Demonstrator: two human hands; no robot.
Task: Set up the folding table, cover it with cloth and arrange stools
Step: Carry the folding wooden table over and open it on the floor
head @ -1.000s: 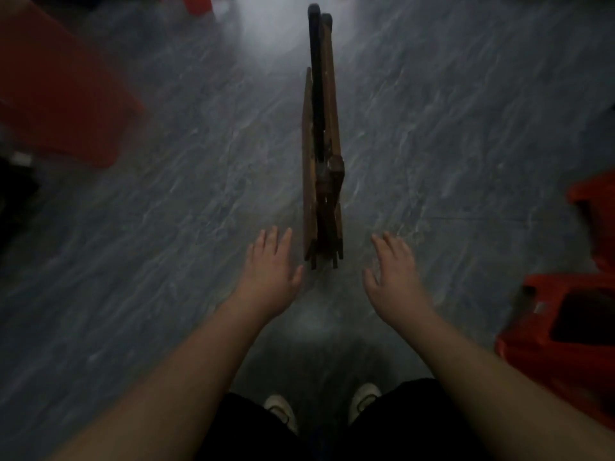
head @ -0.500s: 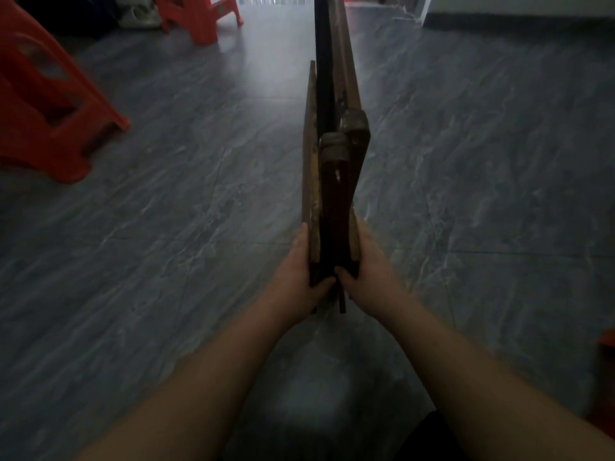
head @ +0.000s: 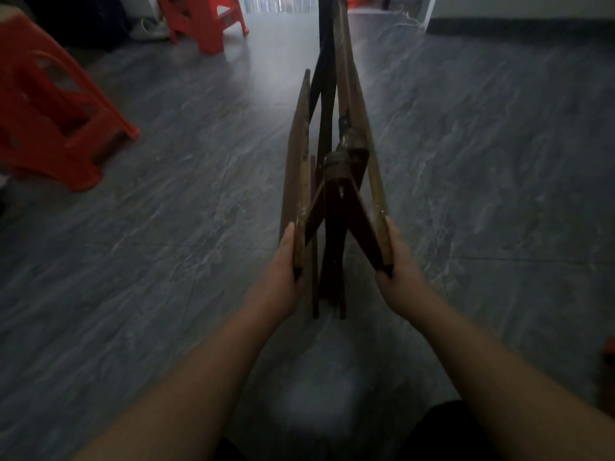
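A brown wooden folding table [head: 336,181] stands edge-on on the grey floor in front of me, its two outer panels spread a little into a narrow V with dark crossed braces between them. My left hand [head: 288,261] grips the near end of the left panel. My right hand [head: 397,264] grips the near end of the right panel. A large red plastic stool [head: 50,118] stands at the left. A second red stool [head: 203,21] stands further back, left of the table.
A white shoe [head: 149,28] lies by the far stool against dark clutter. A white wall base [head: 519,8] runs along the back right. A bit of red plastic [head: 610,354] shows at the right edge. Grey marbled floor tiles [head: 499,161] spread on both sides.
My hands went from hovering open beside the folded table to gripping its near end. The two panels have since been pulled apart, left and right.
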